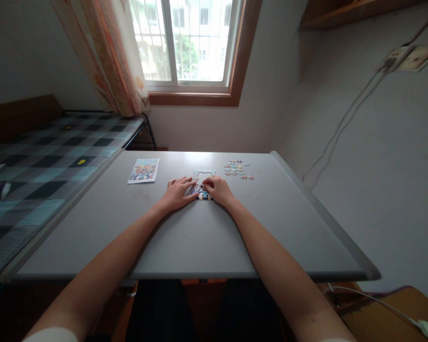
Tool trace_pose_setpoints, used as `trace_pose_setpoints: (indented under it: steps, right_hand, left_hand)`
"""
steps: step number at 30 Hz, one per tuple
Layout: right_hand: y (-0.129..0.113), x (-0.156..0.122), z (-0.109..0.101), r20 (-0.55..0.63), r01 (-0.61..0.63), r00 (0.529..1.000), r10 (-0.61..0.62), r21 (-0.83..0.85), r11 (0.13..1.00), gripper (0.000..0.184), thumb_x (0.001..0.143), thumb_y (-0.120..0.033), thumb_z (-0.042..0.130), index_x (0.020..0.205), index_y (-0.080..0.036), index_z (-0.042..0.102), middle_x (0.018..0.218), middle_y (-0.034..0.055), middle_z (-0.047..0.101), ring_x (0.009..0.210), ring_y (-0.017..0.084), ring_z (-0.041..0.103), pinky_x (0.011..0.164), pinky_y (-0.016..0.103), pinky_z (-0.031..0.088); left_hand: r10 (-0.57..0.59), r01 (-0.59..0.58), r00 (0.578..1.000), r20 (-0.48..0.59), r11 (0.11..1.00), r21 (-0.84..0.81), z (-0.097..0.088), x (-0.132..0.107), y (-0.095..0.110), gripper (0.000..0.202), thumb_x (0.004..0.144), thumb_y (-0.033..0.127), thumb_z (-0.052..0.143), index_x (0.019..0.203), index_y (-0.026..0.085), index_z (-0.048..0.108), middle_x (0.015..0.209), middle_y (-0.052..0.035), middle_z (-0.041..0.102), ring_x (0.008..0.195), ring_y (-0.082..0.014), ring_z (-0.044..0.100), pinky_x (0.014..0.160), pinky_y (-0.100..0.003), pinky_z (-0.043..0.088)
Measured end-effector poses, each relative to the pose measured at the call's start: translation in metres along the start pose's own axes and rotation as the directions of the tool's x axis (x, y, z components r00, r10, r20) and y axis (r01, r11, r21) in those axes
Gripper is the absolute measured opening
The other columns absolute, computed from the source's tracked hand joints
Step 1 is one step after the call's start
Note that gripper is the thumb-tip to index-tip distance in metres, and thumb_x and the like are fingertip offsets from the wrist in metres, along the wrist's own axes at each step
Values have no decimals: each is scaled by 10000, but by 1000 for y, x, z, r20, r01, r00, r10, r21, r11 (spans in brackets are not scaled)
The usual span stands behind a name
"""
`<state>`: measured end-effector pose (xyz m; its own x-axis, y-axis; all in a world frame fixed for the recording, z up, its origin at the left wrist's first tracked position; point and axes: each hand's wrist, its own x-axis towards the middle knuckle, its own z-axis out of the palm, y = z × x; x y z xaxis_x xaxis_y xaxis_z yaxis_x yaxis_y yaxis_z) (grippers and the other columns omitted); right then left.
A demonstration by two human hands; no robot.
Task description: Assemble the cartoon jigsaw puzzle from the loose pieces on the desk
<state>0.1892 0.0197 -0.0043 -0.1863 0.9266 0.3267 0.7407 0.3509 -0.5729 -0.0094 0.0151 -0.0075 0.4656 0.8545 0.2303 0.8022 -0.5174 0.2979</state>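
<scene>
A partly built jigsaw puzzle (202,176) lies on the grey table (185,237), with an unfilled gap in its middle. My left hand (178,192) rests flat on the table at the puzzle's left edge, fingers stretched toward it. My right hand (217,188) lies over the puzzle's right side, fingers curled with the tips pressing on the pieces; whether it holds a piece is hidden. Several loose puzzle pieces (238,169) are scattered to the right of the puzzle.
A colourful reference picture (144,170) lies on the table to the left. A bed with a checked cover (39,161) adjoins the table's left edge. A window (189,42) and curtain (110,57) stand behind. A white cable (381,306) lies at lower right.
</scene>
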Motion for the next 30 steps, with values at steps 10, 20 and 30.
trace_pose_setpoints:
  steps: [10, 20, 30]
  right_hand:
    - [-3, -1, -2, 36, -19, 999, 21, -36, 999, 158, 810, -183, 593, 886, -214, 728, 875, 36, 668, 793, 154, 581, 776, 280, 424]
    - [1, 0, 1, 23, -2, 1000, 2, -15, 1000, 142, 793, -179, 604, 856, -213, 727, 834, 30, 652, 759, 144, 568, 757, 275, 422]
    - [3, 2, 4, -50, 12, 999, -8, 70, 997, 112, 782, -152, 603, 791, -211, 698, 812, 19, 676, 782, 151, 595, 765, 278, 444]
  left_hand:
    - [-9, 8, 1000, 22, 1000, 31, -4, -1, 4, 540, 875, 576, 458, 1312, 277, 564, 1440, -63, 475, 1359, -299, 369, 1087, -479, 251]
    - [-5, 5, 1000, 22, 1000, 24, -2, -1, 1, 537, 874, 573, 464, 1316, 283, 555, 1445, -55, 470, 1365, -286, 361, 1096, -478, 233]
    - [-5, 5, 1000, 20, 1000, 27, -3, -1, 3, 542, 873, 579, 460, 1309, 272, 562, 1445, -64, 470, 1360, -292, 369, 1090, -486, 246]
